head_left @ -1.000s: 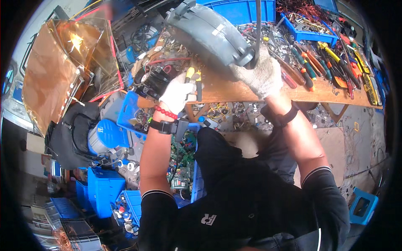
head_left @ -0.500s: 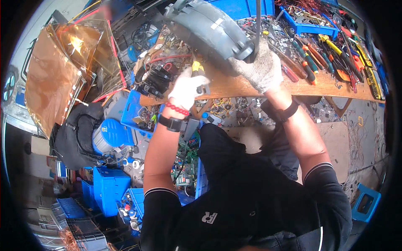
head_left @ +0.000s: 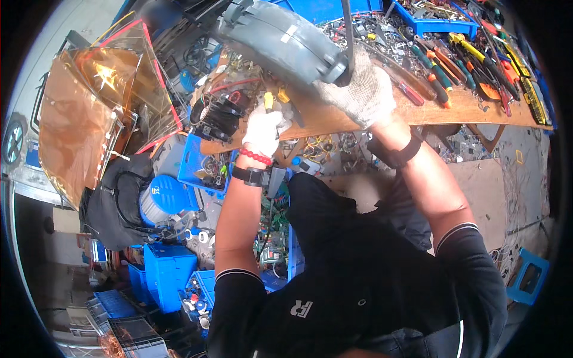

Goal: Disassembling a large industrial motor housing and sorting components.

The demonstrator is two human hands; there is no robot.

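Observation:
A large grey curved housing (head_left: pixel 292 39) stands at a tilt over the far middle of the wooden workbench (head_left: pixel 322 122). At its right end my right hand (head_left: pixel 361 92), in a knitted white glove, is closed on the housing's edge, beside an upright dark flat bar (head_left: pixel 348 30). What its fingertips grip is partly hidden. My left hand (head_left: pixel 262 128), also gloved, is near the bench's front edge with fingers curled round a small yellow-ended tool (head_left: pixel 268 100). Just right of it lies another yellow-ended piece (head_left: pixel 282 95) with a dark shaft.
Screwdrivers (head_left: pixel 439 86) and pliers crowd the bench's right side, below a blue tray (head_left: pixel 439 27) of metal scraps. Black parts (head_left: pixel 219 113) and wires lie left of my left hand. A blue crate (head_left: pixel 192 161) and a blue-lidded bucket (head_left: pixel 167 194) stand lower left.
The whole view has turned slightly. The two yellow ends, close together before, now show apart, one in my left hand. My right hand stays at the housing, which sits slightly further left in view.

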